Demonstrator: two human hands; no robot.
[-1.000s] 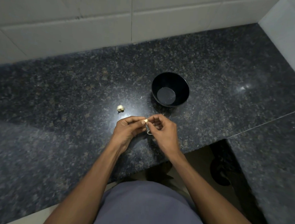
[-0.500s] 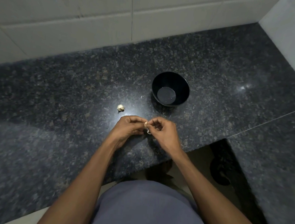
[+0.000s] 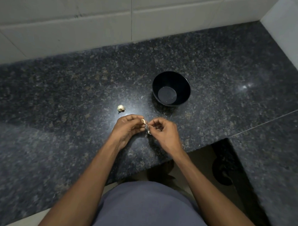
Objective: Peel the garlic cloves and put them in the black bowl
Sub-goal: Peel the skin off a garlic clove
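One garlic clove [image 3: 142, 121] sits pinched in the fingers of the left hand [image 3: 125, 129], held just above the speckled tabletop [image 3: 56, 96]. Touching it, the right hand [image 3: 164, 133] has its fingers curled, pinching a strip of loose skin [image 3: 147, 129] that hangs from the clove. A second garlic clove [image 3: 120, 108] lies on the tabletop to the left, apart from both hands. Beyond the right hand stands the black bowl [image 3: 172, 75], upright, with nothing visible inside.

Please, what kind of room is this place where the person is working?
Most likely a home kitchen. A dark granite counter runs along a tiled wall; a black bowl stands on it, and both hands are peeling a garlic clove.
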